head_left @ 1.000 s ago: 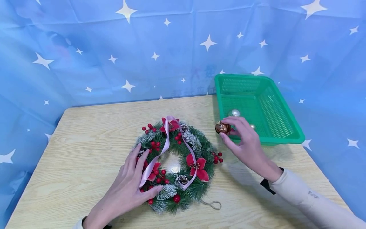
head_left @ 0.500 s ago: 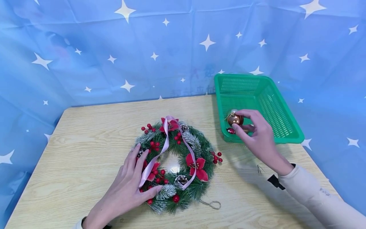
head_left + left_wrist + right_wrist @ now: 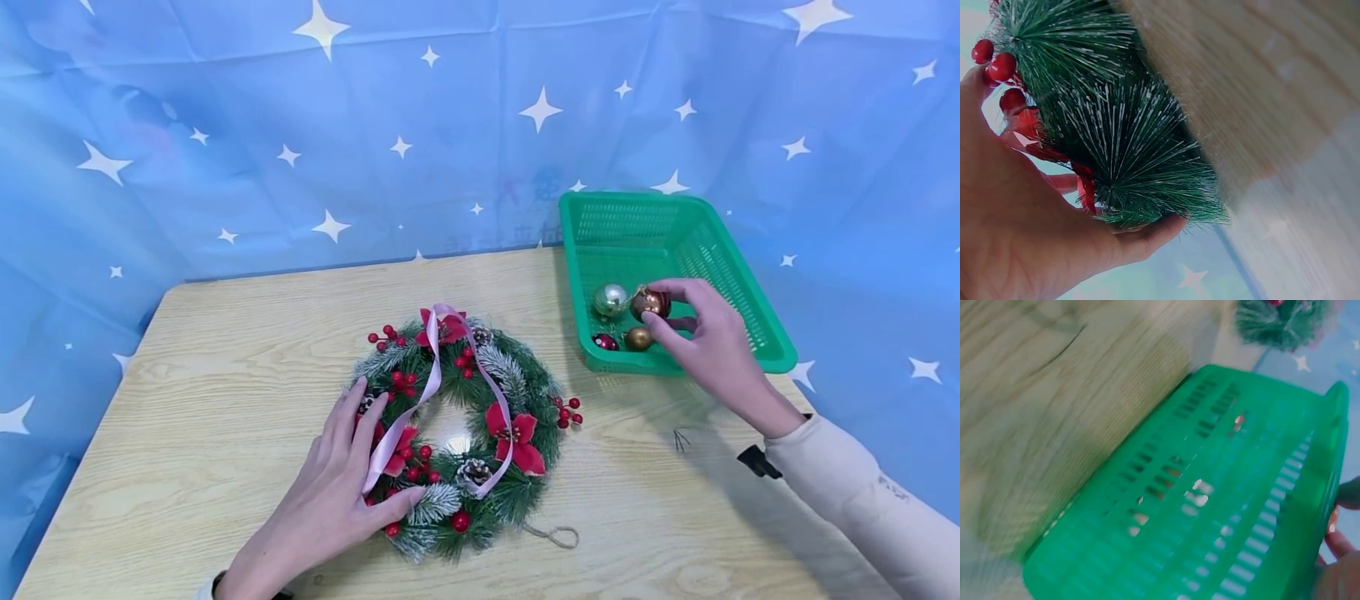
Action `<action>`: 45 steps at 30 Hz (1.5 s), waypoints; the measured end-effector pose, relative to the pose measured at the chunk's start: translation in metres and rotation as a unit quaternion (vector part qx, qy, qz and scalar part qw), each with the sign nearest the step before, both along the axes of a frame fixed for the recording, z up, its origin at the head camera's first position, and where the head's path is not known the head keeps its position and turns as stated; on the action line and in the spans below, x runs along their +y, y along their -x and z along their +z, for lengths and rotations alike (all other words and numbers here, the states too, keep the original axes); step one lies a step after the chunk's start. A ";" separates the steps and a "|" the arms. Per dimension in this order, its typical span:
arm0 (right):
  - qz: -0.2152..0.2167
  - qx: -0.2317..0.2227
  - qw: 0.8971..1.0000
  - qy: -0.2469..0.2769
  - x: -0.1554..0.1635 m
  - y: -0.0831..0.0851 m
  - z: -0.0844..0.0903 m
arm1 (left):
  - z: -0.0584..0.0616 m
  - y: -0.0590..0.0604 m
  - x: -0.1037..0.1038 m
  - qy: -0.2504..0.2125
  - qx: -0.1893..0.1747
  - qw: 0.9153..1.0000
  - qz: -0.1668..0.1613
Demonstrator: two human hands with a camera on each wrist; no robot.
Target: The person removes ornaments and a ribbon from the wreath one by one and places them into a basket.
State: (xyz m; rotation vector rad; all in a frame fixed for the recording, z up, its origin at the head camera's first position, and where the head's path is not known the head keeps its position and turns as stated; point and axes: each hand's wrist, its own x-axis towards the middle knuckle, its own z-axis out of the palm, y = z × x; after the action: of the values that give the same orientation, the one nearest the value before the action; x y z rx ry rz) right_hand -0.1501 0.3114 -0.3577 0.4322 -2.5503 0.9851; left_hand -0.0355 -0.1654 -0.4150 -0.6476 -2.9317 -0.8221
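Note:
In the head view, the right hand (image 3: 708, 343) pinches a shiny copper-brown Christmas bauble (image 3: 649, 303) between thumb and fingers, over the green plastic basket (image 3: 776, 354). Close by in the basket lie a silver bauble (image 3: 611, 301), a small gold bauble (image 3: 639, 338) and a dark red one (image 3: 605, 342). The left hand (image 3: 322, 483) rests on the left side of a Christmas wreath (image 3: 517, 496), its fingers spread and relaxed. Red berries (image 3: 1002, 67) and frosted green needles (image 3: 1116, 137) sit against that hand in the left wrist view. A pink ribbon (image 3: 497, 392) lies across the wreath.
The wooden table (image 3: 225, 375) carries everything, with a blue star-patterned cloth (image 3: 450, 125) hanging behind it. A twine loop (image 3: 557, 537) sticks out at the wreath's lower right. A few dark needles (image 3: 680, 441) lie on the table in front of the basket.
The right hand has carried the copper-brown bauble rightward, from the basket's left rim to over its inside, uncovering the other baubles. The left hand has stayed on the wreath.

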 end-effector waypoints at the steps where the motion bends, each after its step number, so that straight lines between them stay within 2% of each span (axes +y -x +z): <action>1: -0.004 -0.013 1.000 -0.006 0.003 0.001 0.000 | 0.000 0.000 0.000 0.000 0.001 1.000 0.001; 7: -0.011 -0.068 0.997 -0.047 0.017 0.007 -0.001 | 0.000 0.000 -0.001 -0.003 0.003 1.000 0.001; 17: 0.024 -0.111 0.987 -0.116 0.030 0.013 0.003 | 0.000 0.001 0.000 0.000 -0.004 1.000 0.002; 23: 0.040 -0.175 0.972 -0.153 0.037 0.019 0.007 | 0.001 0.000 0.000 0.000 -0.007 1.000 0.002; 28: 0.055 -0.233 0.957 -0.162 0.043 0.025 0.010 | -0.001 0.001 -0.001 0.001 -0.007 1.000 0.003; 37: 0.078 -0.292 0.936 -0.183 0.050 0.036 0.012 | -0.001 0.000 0.000 0.002 0.007 1.000 -0.003; 45: 0.086 -0.322 0.922 -0.196 0.053 0.045 0.010 | -0.002 0.001 0.000 0.007 -0.003 1.000 0.002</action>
State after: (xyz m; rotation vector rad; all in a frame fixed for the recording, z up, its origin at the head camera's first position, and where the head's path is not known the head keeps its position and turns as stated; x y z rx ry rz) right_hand -0.1955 0.3647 -0.3480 0.5095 -3.3859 0.7487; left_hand -0.0363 -0.1651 -0.4167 -0.6425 -2.9446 -0.8058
